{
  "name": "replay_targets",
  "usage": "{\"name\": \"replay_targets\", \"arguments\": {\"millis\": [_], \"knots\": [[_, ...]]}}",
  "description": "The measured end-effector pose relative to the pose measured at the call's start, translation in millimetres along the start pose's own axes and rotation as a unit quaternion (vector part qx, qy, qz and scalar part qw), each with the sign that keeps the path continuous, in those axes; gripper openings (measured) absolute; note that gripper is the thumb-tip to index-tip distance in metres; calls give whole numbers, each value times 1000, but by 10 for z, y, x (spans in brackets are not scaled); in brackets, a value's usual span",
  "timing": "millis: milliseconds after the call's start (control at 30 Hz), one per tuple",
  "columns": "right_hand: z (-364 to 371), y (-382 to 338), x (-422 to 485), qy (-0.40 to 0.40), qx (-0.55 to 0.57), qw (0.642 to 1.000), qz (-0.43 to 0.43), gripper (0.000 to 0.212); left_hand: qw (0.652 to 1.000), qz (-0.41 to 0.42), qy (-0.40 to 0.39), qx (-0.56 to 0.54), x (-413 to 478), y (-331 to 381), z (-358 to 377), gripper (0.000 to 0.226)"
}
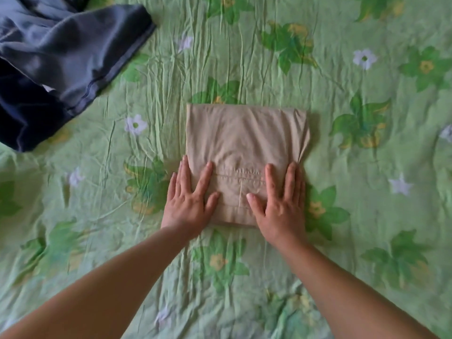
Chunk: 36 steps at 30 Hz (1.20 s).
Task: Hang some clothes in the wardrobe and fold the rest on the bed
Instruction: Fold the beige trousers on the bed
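Observation:
A beige garment [244,143] lies folded into a neat rectangle in the middle of the bed [342,167]. My left hand [190,201] rests flat on its near left corner, fingers spread. On the near right corner my right hand [281,204] presses down flat, fingers apart. Neither hand grips the cloth. A stitched seam shows between the two hands.
A crumpled dark blue garment [56,64] lies in a heap at the far left of the bed. The green sheet with its flower print is wrinkled all over and fills the rest of the view.

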State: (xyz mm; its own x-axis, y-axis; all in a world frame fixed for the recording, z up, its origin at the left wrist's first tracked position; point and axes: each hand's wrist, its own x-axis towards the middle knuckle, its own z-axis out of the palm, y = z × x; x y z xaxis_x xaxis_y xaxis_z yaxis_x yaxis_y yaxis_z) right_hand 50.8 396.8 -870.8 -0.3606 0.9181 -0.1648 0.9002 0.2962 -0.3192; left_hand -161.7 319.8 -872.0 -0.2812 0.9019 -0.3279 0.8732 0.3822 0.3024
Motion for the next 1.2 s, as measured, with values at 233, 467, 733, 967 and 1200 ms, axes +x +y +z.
{"name": "replay_targets", "arguments": {"millis": [233, 467, 733, 967, 1200], "knots": [[-461, -20, 392, -31, 415, 875, 250, 40, 887, -128, 23, -444, 253, 20, -512, 48], [-1030, 38, 592, -193, 410, 877, 160, 55, 899, -123, -97, -409, 349, 139, -1051, 67], [-2384, -219, 285, -213, 152, 965, 21, 66, 979, -17, -107, -173, -194, 806, -2131, 77], [-3930, -650, -249, -174, 50, 983, -40, 73, 997, 16, -71, -33, -891, 1594, -3398, 77], [-5067, -764, -1066, -134, 25, 991, 4, 67, 988, 125, -68, 60, -1486, 2238, -4282, 74]]}}
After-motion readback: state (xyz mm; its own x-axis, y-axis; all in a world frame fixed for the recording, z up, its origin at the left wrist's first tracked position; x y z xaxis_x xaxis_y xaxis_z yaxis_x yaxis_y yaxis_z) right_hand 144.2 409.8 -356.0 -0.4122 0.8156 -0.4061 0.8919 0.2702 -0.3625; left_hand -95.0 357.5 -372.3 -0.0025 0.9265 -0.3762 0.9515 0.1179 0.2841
